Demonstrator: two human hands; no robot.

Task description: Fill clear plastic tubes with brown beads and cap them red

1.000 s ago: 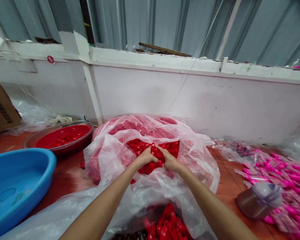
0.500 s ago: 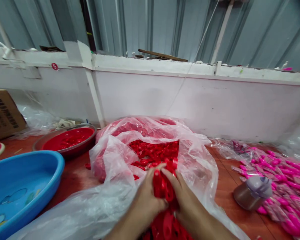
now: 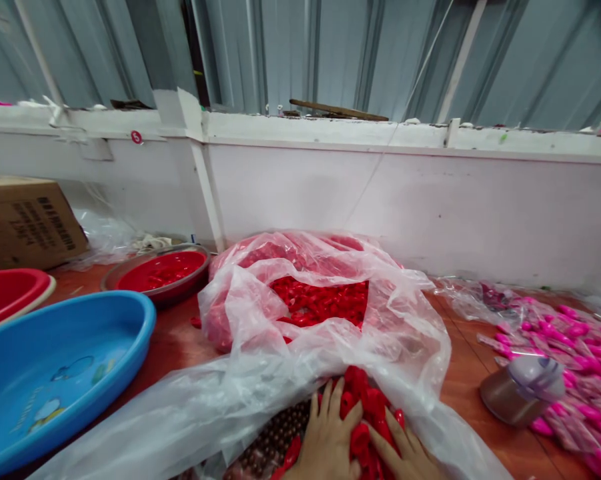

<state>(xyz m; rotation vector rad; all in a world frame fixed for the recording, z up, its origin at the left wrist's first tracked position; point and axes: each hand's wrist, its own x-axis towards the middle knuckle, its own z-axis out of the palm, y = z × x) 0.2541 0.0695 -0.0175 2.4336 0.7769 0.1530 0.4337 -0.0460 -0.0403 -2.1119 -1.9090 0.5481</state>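
Observation:
My left hand (image 3: 325, 430) lies over red plastic pieces (image 3: 363, 400) at the bottom of the view, its fingers spread. To its right, my right hand (image 3: 405, 450) touches the same pieces with its fingers apart; part of it is cut off by the frame's edge. Small brown balls (image 3: 280, 433) show beside my left hand. The edge of a clear plastic bag (image 3: 300, 363) runs just beyond both hands. Farther back, more small red pieces (image 3: 325, 300) fill the opening of the bag.
A blue basin (image 3: 130, 360) stands at the left, with a red basin (image 3: 10, 293), a metal-rimmed bowl (image 3: 193, 280) and a cardboard box (image 3: 25, 223) behind it. At the right are a lidded brown cup (image 3: 520, 393) and wrapped pink items (image 3: 580, 360). A white wall (image 3: 300, 193) closes the back.
Both hands came back toward me from the bag's opening and let go of the red pieces they held together. Brown balls now show beside them. The view has turned slightly left.

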